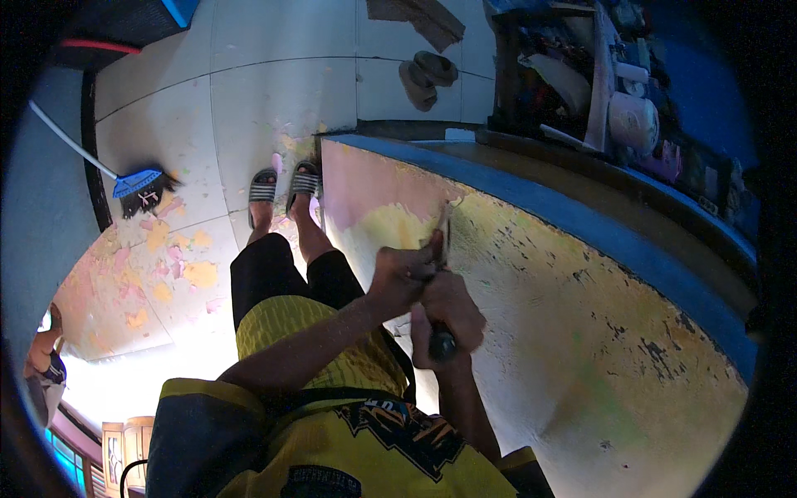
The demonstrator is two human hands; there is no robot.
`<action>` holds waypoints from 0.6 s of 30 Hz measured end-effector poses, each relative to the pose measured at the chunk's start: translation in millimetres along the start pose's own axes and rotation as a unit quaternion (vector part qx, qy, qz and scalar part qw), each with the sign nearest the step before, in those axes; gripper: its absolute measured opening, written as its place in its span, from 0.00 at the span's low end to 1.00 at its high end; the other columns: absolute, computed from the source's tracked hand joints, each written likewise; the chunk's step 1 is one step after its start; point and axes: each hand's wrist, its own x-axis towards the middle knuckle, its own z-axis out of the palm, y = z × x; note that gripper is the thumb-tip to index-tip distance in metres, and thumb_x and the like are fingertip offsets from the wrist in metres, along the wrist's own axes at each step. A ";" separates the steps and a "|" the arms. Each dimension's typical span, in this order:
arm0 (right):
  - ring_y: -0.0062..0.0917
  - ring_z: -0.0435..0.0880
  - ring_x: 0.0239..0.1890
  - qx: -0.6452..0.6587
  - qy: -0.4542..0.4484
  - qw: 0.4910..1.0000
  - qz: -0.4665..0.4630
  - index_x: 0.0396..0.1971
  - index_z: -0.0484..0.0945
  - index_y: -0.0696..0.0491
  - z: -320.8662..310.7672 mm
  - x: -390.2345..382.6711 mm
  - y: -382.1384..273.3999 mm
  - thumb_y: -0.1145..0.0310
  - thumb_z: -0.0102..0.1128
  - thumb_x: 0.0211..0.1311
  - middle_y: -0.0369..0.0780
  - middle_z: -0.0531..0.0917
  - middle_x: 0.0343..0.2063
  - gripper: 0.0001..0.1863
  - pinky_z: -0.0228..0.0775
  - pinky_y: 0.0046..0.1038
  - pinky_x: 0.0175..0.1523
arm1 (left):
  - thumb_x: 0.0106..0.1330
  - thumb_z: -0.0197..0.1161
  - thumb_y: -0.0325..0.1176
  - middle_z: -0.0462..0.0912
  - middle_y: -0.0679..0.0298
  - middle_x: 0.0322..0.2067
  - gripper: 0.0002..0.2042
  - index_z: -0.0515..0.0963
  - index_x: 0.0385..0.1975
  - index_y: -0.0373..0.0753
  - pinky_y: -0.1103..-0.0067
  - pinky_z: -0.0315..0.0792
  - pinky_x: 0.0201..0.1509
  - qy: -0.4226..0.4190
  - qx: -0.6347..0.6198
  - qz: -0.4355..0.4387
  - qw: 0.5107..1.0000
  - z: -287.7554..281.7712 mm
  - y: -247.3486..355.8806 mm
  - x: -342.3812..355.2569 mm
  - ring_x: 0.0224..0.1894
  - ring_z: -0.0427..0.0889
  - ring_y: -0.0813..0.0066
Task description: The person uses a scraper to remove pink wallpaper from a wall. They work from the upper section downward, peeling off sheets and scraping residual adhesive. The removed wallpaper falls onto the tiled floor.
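Observation:
Both my hands are closed around a paint scraper with a dark handle and a narrow metal blade. My right hand grips the handle, whose dark butt sticks out below the fist. Farther up, my left hand is closed around the tool near the base of the blade, one finger lying along it. The blade's tip meets the low wall where a patch of pink paint borders bare yellowish surface. Chips and dark scratches mark the wall below its blue top edge.
Paint flakes litter the tiled floor left of my sandals. A blue broom leans there. Shoes lie beyond the wall, near a cluttered shelf. Part of another person shows at the left rim.

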 end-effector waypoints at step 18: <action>0.33 0.73 0.22 0.025 0.029 0.999 -0.017 0.18 0.70 0.59 11.4 -3.9 5.0 0.82 0.57 0.51 0.43 0.75 0.19 0.06 0.66 0.32 0.32 | 0.63 0.66 0.31 0.80 0.58 0.19 0.07 0.79 0.32 0.33 0.81 0.70 0.24 -0.006 0.008 0.082 0.997 0.8 -16.9 -3.9 0.18 0.71 0.82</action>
